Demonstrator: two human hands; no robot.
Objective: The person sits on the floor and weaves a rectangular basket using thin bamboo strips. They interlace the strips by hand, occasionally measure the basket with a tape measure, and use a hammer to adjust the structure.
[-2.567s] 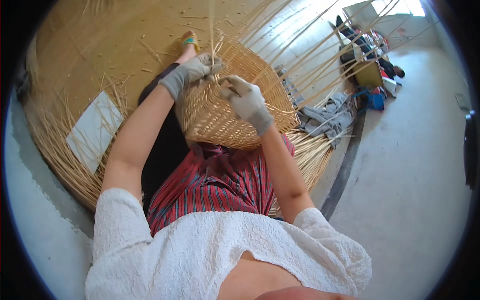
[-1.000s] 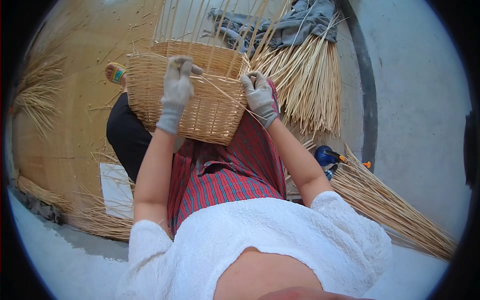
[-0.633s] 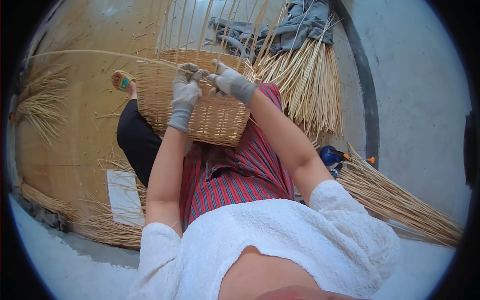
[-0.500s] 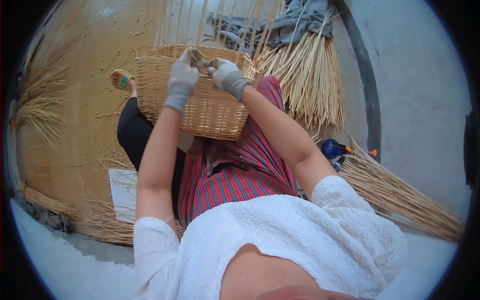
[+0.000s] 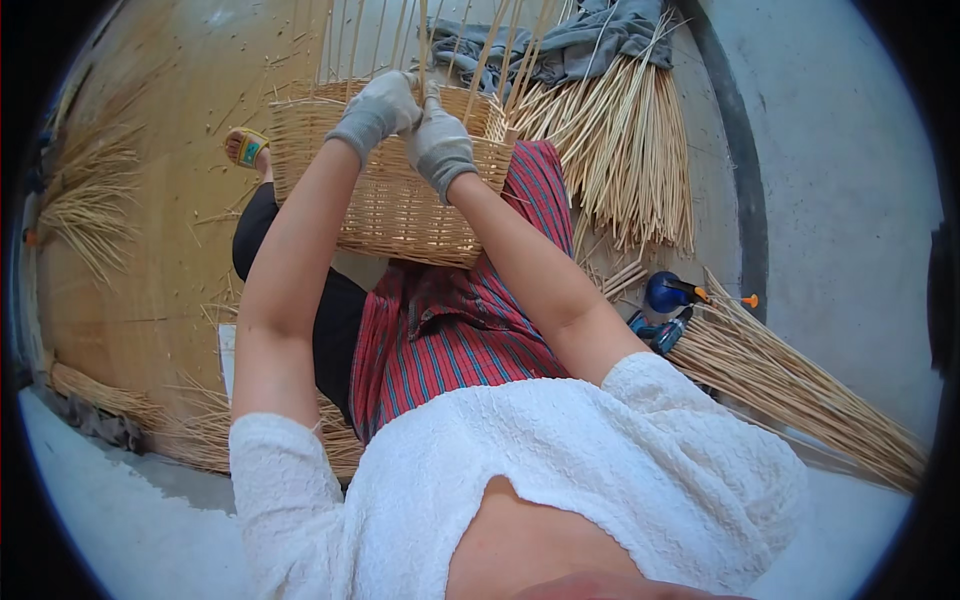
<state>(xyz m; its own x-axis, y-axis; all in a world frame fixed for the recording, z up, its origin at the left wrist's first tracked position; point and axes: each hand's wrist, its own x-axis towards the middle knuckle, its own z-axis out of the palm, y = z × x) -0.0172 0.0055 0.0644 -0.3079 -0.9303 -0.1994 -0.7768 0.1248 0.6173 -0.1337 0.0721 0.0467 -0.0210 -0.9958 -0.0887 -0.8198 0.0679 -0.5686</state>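
Right hand (image 5: 438, 140) has come over from the right corner of the basket (image 5: 405, 215), where it was a second ago, and now meets the left hand (image 5: 385, 105). Nearest: white top (image 5: 580, 430), then red striped apron (image 5: 470, 330) on the lap. Basket sits at the apron's far edge, one wall facing the wearer. Gloved hands together at its near rim, fingers bent in by one stake (image 5: 423, 45); fingertips hidden, can't tell if clamped on it. Other stakes rise from the basket. Right: drill (image 5: 672, 332), blue round object (image 5: 664, 291) just beyond, both beside a reed bundle (image 5: 800, 375). Left: sandal (image 5: 247, 148) on a foot near the basket. Farther: reed pile (image 5: 630, 160), grey cloth (image 5: 600, 45) at its far end.
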